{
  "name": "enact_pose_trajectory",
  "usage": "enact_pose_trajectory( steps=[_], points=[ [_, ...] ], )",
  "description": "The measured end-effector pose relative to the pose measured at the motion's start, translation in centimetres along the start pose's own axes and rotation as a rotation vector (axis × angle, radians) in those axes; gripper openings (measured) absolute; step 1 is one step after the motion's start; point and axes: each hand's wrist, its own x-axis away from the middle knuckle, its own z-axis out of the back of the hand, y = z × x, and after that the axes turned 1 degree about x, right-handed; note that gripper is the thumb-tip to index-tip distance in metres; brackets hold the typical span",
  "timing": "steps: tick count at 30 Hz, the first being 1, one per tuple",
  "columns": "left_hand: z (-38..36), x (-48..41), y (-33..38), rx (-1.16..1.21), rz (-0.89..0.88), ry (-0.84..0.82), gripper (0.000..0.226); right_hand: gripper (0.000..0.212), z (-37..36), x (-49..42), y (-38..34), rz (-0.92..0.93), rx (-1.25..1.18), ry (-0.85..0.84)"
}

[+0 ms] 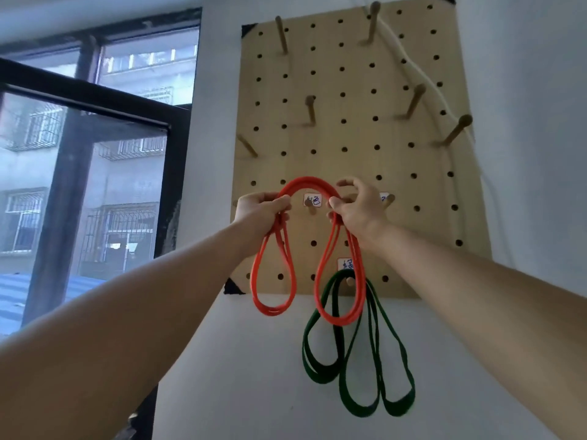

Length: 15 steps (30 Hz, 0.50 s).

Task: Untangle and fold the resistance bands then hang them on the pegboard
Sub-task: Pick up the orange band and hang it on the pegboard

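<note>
- The pegboard (359, 147) fills the wall from 12 o'clock down to the centre of the view, its lower edge just under the hands; most of its holes are bare and several wooden pegs stick out of its upper half with nothing on them
- A window (95, 138) with a dark frame takes the whole 9 o'clock side; its frame stands well apart from the left arm, so there is open room on that side, and plain wall at 3 o'clock leaves the right arm free too
- The green band (359, 354) already hangs folded from a low peg at 6 o'clock of the board, its loops falling onto the bare wall below: that part looks done
- The red band (313, 249) is folded into several strands and held arched over the labelled peg (309, 206) at the board's centre, its top curve just above the peg and not yet resting on it, two loops drooping at 6 o'clock, the right one crossing in front of the green band
- What is left, in my judgement: lower the arch onto the peg and let go; other bands, if any, are out of sight
- The left hand (260, 214) has its fingers closed around the red strands at 9 o'clock of the peg
- The right hand (355, 208) pinches the strands at 3 o'clock with thumb and forefinger, the other fingers curled loosely
- A white cord (422, 74) runs down the board's 2 o'clock edge, clear of the hands
</note>
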Motion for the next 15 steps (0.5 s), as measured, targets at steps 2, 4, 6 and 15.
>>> enact_pose_trajectory(
  steps=[2, 4, 6, 15],
  points=[
    [-0.6, -1.4, -0.3, 0.003, -0.029, 0.027, 0.013, 0.019, -0.6, -1.1, 0.3, 0.062, 0.025, 0.054],
    [-1.2, -2.8, -0.9, -0.013, -0.061, 0.071, 0.011, 0.015, -1.3, -2.3, 0.8, 0.094, 0.027, 0.107],
    [-1.7, -4.1, -1.6, -0.049, -0.090, 0.125, 0.008, 0.015, -2.2, -3.3, 1.5, 0.111, 0.041, 0.137],
    [-3.1, -6.9, -5.5, -0.257, -0.080, 0.139, 0.004, 0.019, -3.8, -5.1, 5.8, -0.072, 0.187, 0.040]
  ],
)
